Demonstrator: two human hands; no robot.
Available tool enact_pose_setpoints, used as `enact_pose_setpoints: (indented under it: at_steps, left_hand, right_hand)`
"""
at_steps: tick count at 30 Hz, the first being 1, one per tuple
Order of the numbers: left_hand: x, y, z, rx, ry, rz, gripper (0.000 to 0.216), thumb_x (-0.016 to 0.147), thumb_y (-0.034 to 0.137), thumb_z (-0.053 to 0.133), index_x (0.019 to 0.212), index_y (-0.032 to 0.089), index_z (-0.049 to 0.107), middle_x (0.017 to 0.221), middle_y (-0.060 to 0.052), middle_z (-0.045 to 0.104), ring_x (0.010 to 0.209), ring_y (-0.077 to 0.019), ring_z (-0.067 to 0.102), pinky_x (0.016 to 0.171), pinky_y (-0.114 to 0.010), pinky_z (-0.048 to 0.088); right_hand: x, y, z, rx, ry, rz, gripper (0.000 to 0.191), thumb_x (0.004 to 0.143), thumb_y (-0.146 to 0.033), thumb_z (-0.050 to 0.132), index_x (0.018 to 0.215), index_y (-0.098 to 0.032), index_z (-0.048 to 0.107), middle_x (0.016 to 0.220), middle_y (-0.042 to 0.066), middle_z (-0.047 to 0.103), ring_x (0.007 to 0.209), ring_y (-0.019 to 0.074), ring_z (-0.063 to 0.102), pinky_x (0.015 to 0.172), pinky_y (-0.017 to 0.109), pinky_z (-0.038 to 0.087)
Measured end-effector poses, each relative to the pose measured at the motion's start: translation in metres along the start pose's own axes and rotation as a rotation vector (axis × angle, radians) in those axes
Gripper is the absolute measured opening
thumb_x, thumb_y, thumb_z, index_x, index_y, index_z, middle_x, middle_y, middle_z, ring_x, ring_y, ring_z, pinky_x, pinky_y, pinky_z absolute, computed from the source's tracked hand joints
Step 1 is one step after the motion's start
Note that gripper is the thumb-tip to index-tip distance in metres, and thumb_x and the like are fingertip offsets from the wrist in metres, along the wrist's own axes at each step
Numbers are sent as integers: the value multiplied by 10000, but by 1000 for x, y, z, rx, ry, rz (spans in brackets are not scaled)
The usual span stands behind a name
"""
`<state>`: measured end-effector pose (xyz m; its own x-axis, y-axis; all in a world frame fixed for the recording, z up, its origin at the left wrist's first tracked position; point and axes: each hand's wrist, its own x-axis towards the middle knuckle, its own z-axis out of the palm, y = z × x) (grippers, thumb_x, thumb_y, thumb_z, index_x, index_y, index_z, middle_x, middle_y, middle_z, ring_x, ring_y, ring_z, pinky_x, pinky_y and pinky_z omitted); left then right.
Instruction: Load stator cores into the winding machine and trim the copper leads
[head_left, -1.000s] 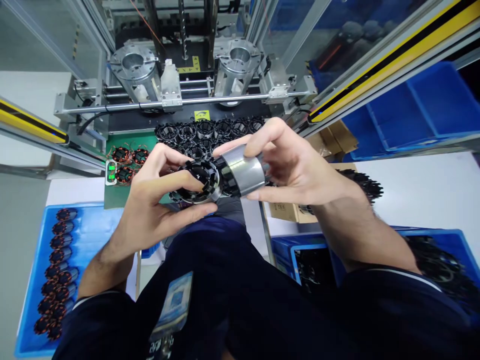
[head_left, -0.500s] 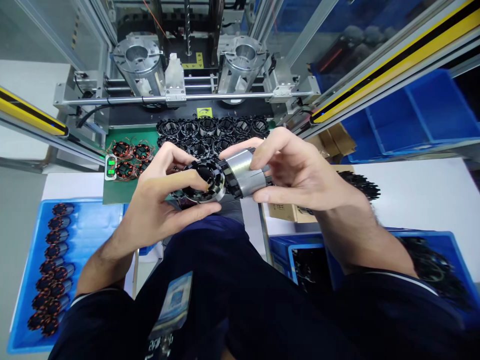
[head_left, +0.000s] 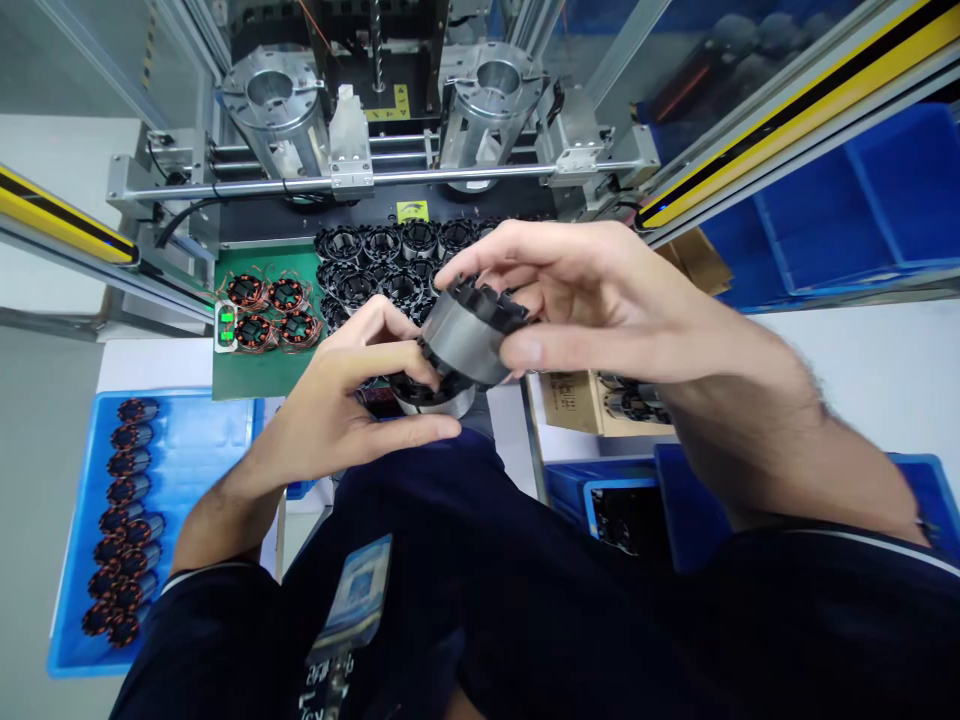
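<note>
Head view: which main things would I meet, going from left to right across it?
Blue plastic tray, four black rings with copper windings, left hand, silver metal cylinder with black toothed rim, right hand, upper blue plastic bins.

Holding the left hand (head_left: 360, 392) curled near the frame's centre, with bent index finger (head_left: 386, 361). Gripping just right of centre with the right hand (head_left: 600, 300), with straightened thumb (head_left: 555, 350).
</note>
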<state>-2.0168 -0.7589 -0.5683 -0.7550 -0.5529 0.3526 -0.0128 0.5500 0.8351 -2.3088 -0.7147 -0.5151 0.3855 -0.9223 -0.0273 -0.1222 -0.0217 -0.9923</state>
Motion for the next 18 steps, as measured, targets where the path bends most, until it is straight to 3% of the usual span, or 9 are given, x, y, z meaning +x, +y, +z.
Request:
enact_pose_setpoints:
  at_steps: [3, 8, 12, 15, 18]
  left_hand:
    - [-1, -2, 4, -42, -4, -6, 303, 939, 435, 1069, 1089, 280, 856, 1109, -52, 667, 1036, -240, 661, 870, -395, 562]
    - [-1, -5, 5, -153, -64, -31, 289, 967, 464, 1042, 1107, 288, 861, 1209, -84, 751, 1128, -278, 732, 957, -443, 598]
    - [0, -10, 4, -185, -85, -29, 288, 965, 478, 1037, 1076, 277, 864, 1162, -90, 765, 1075, -274, 736, 914, -429, 605]
    - [1, -18, 6, -205, -101, -12, 296, 951, 492, 1044, 1070, 280, 875, 1151, -95, 773, 1076, -281, 745, 926, -438, 621]
    - [1, -26, 7, -243, -100, -17, 299, 953, 518, 1039, 1060, 290, 876, 1230, -103, 793, 1131, -289, 760, 998, -466, 650]
  right_hand:
    - [10, 6, -1, 72, -46, 26, 538, 993, -531, 1001, 1353, -167, 835, 1005, 54, 874, 760, 179, 828, 658, 263, 701]
    - [21, 16, -2, 142, -115, 40, 487, 1032, -647, 942, 1200, -193, 883, 995, 47, 885, 650, 151, 795, 588, 244, 669]
    - [23, 16, 2, 124, -63, 98, 505, 1035, -703, 920, 1025, -206, 832, 851, 13, 813, 670, 153, 770, 610, 247, 642]
    - [26, 16, 7, 109, -41, 58, 568, 970, -706, 987, 893, -212, 719, 843, 7, 782, 724, 144, 746, 604, 229, 598]
    - [30, 15, 14, 93, -7, 36, 555, 984, -711, 974, 965, -229, 701, 832, -22, 751, 682, 117, 691, 567, 215, 568]
